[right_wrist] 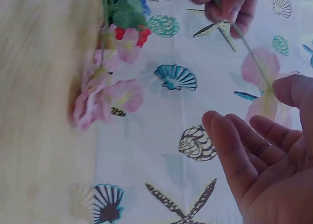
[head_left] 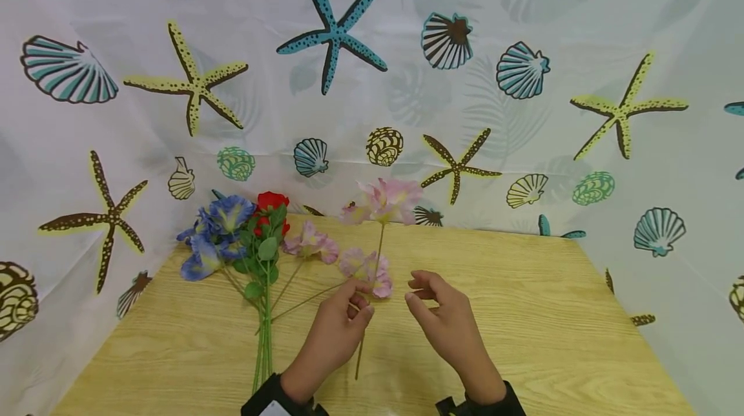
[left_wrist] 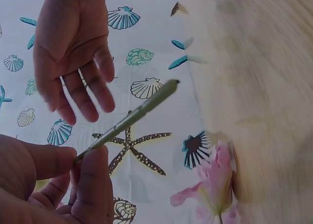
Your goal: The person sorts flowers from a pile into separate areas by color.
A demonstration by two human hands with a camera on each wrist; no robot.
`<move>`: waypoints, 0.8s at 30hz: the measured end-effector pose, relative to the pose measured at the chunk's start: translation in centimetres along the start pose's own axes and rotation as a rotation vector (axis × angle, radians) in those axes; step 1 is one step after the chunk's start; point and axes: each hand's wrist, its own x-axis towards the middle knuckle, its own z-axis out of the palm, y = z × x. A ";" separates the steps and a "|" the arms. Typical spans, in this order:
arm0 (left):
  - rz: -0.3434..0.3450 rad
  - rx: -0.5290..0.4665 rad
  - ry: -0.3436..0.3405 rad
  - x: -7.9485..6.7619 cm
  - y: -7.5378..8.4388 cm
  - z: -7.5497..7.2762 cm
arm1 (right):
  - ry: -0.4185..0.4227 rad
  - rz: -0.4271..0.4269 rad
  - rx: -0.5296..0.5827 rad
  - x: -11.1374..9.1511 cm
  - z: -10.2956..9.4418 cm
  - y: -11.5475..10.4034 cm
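I had the person's left hand [head_left: 343,319] near the middle of my head view, its thumb and fingers pinching the thin green stem [head_left: 380,251] of an artificial flower with large, soft pink petals [head_left: 388,201]. That flower stood nearly upright, leaning slightly to the right, its bloom well above the hand and the bottom of its stem reaching down below the fingers. On the left wrist feed I saw the grip closely: the thumb and a finger met around the stem, and its thicker green end poked out beyond them.

The right hand [head_left: 447,309] was raised just beside, palm turned toward the stem, its fingers relaxed, gently bent and gripping nothing. In the right wrist view its thumb overlapped the pink bloom, but the head view showed me the two apart.

To the left, on the light wood-grain tabletop [head_left: 523,312], I saw a bunch of red artificial flowers [head_left: 272,201] with green leaves and long green stems, with ruffled blue flowers [head_left: 229,212] just beside it on the far left. Two sprays of paler pink flowers [head_left: 312,243] lay between that bunch and the hands, their stems slanting toward the green ones. Behind everything hung a white cloth [head_left: 349,119] printed with starfish and shells.
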 end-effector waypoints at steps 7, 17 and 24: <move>-0.032 -0.189 -0.020 -0.4 0.5 1.7 | 0.017 -0.017 0.082 0.0 0.1 -1.8; -0.043 -0.254 -0.038 -0.9 0.5 3.3 | 0.034 -0.023 0.182 -0.3 0.6 -2.7; -0.041 -0.393 -0.055 -1.0 0.9 3.7 | 0.050 0.033 0.219 -0.2 0.4 -3.3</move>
